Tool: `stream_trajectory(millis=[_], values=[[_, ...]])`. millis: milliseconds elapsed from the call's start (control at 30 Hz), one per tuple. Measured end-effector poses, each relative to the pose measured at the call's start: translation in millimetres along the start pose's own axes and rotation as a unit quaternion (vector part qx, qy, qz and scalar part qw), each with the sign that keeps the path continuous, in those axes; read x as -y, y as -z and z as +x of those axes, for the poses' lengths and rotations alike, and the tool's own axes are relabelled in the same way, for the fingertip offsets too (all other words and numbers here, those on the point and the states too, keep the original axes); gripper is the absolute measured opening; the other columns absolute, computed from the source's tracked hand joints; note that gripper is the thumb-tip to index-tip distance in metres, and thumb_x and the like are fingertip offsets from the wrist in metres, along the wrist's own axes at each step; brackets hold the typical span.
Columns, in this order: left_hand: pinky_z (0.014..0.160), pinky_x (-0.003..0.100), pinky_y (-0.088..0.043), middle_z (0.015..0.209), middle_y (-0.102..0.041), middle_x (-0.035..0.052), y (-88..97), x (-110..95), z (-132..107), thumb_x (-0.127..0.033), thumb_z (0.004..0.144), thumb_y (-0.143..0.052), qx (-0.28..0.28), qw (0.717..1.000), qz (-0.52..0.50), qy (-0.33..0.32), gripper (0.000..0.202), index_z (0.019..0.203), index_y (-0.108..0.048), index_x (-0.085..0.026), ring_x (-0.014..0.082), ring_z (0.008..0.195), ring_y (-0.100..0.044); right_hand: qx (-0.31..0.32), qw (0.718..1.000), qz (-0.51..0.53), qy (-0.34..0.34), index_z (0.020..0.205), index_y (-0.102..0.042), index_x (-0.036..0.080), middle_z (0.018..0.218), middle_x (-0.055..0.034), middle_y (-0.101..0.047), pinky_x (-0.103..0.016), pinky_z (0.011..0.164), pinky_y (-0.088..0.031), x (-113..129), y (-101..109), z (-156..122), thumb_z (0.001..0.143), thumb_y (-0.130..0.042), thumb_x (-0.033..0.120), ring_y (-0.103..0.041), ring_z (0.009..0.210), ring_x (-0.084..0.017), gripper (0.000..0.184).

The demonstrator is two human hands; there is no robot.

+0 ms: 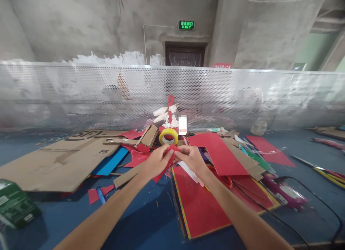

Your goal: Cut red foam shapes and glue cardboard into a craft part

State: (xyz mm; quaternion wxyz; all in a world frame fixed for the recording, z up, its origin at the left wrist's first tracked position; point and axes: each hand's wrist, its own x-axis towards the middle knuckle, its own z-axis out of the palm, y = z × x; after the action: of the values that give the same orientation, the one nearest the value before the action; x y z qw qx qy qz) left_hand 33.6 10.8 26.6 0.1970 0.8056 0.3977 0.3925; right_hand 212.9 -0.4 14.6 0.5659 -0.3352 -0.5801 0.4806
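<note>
Both hands meet at the middle of the table, closed on a small piece of red paper. My left hand pinches its left side between thumb and fingers. My right hand pinches the right side, thumb close to the other thumb. Just beyond the fingertips stands a roll of yellow tape. Behind the roll rises a red hook-shaped paper figure with white tufts on it. Under my right wrist lie a white paper strip and a pack of red sheets.
Flat cardboard and a blue sheet spread to the left, near a green box. Red card, a magenta device with a black cord, and scissors lie right. A perforated metal panel bounds the table's back.
</note>
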Motion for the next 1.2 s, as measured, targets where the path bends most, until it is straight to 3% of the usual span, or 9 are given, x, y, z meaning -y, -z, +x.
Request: stream_trajectory(millis=[267, 367, 500, 600, 733, 833, 967, 1067, 1200], values=[[0.063, 0.029, -0.031, 0.072, -0.051, -0.0016, 3.4, -1, 1, -0.040, 0.099, -0.043, -0.005, 0.997, 0.078, -0.006, 0.030, 0.075, -0.040, -0.023, 0.0181, 0.067, -0.050, 0.022, 0.999, -0.036, -0.006, 0.099, -0.070, 0.018, 0.086, -0.0060, -0.077, -0.037, 0.072, -0.061, -1, 8, 4, 0.079, -0.076, 0.044, -0.073, 0.071, -0.021, 0.034], [0.062, 0.029, -0.029, 0.069, -0.047, -0.0023, 11.0, 5, 6, -0.041, 0.098, -0.045, 0.014, 0.998, 0.066, -0.006, 0.032, 0.073, -0.040, -0.022, 0.0174, 0.065, -0.046, 0.028, 0.982, -0.188, 0.008, 0.106, -0.066, 0.021, 0.092, -0.0057, -0.077, -0.032, 0.068, -0.056, 16, 30, 5, 0.084, -0.067, 0.038, -0.073, 0.080, -0.021, 0.027], [0.062, 0.028, -0.031, 0.068, -0.043, -0.0035, 19.5, 25, 12, -0.042, 0.095, -0.049, 0.048, 0.998, 0.029, -0.001, 0.034, 0.070, -0.039, -0.022, 0.0154, 0.064, -0.043, 0.049, 0.845, -0.532, -0.037, 0.090, -0.068, 0.023, 0.079, -0.0042, -0.074, -0.029, 0.063, -0.042, 38, 70, -3, 0.082, -0.067, 0.031, -0.067, 0.069, -0.019, 0.011], [0.060, 0.027, -0.031, 0.068, -0.042, -0.0038, 20.5, 40, 14, -0.046, 0.091, -0.054, 0.063, 0.998, -0.001, 0.027, 0.035, 0.069, -0.041, -0.021, 0.0144, 0.063, -0.042, 0.117, 0.754, -0.626, -0.160, 0.084, -0.064, 0.024, 0.061, -0.0003, -0.066, -0.029, 0.055, -0.036, 38, 94, -11, 0.071, -0.076, 0.031, -0.060, 0.051, -0.017, 0.018], [0.058, 0.026, -0.031, 0.067, -0.043, -0.0041, 19.8, 50, 15, -0.050, 0.087, -0.059, 0.071, 0.995, -0.039, 0.055, 0.037, 0.069, -0.045, -0.020, 0.0136, 0.061, -0.041, 0.175, 0.719, -0.612, -0.279, 0.094, -0.061, 0.027, 0.045, 0.0075, -0.053, -0.028, 0.050, -0.037, 32, 107, -17, 0.061, -0.083, 0.034, -0.055, 0.042, -0.018, 0.041], [0.058, 0.026, -0.031, 0.068, -0.044, -0.0040, 21.5, 50, 15, -0.053, 0.088, -0.058, 0.078, 0.993, -0.059, 0.069, 0.038, 0.072, -0.047, -0.020, 0.0132, 0.062, -0.041, 0.182, 0.706, -0.626, -0.277, 0.095, -0.059, 0.027, 0.049, 0.0089, -0.053, -0.027, 0.050, -0.037, 34, 102, -16, 0.057, -0.084, 0.034, -0.056, 0.043, -0.017, 0.046], [0.057, 0.025, -0.031, 0.069, -0.045, -0.0042, 24.9, 52, 13, -0.057, 0.087, -0.058, 0.077, 0.988, -0.102, 0.090, 0.040, 0.077, -0.050, -0.019, 0.0125, 0.061, -0.041, 0.219, 0.658, -0.675, -0.253, 0.093, -0.057, 0.026, 0.060, 0.0067, -0.054, -0.028, 0.051, -0.036, 41, 92, -14, 0.060, -0.078, 0.035, -0.057, 0.049, -0.017, 0.041], [0.057, 0.025, -0.033, 0.070, -0.051, -0.0028, 26.7, 52, 11, -0.060, 0.086, -0.060, 0.069, 0.984, -0.129, 0.098, 0.042, 0.081, -0.055, -0.018, 0.0138, 0.062, -0.046, 0.208, 0.660, -0.684, -0.232, 0.095, -0.056, 0.024, 0.063, 0.0040, -0.056, -0.028, 0.051, -0.034, 47, 91, -15, 0.065, -0.070, 0.033, -0.055, 0.052, -0.017, 0.034], [0.058, 0.026, -0.035, 0.073, -0.055, -0.0018, 28.7, 50, 12, -0.058, 0.087, -0.061, 0.059, 0.985, -0.142, 0.079, 0.041, 0.084, -0.058, -0.018, 0.0147, 0.065, -0.049, 0.154, 0.747, -0.621, -0.182, 0.101, -0.053, 0.020, 0.074, -0.0002, -0.062, -0.027, 0.055, -0.037, 54, 95, -14, 0.072, -0.065, 0.031, -0.057, 0.060, -0.016, 0.033]])
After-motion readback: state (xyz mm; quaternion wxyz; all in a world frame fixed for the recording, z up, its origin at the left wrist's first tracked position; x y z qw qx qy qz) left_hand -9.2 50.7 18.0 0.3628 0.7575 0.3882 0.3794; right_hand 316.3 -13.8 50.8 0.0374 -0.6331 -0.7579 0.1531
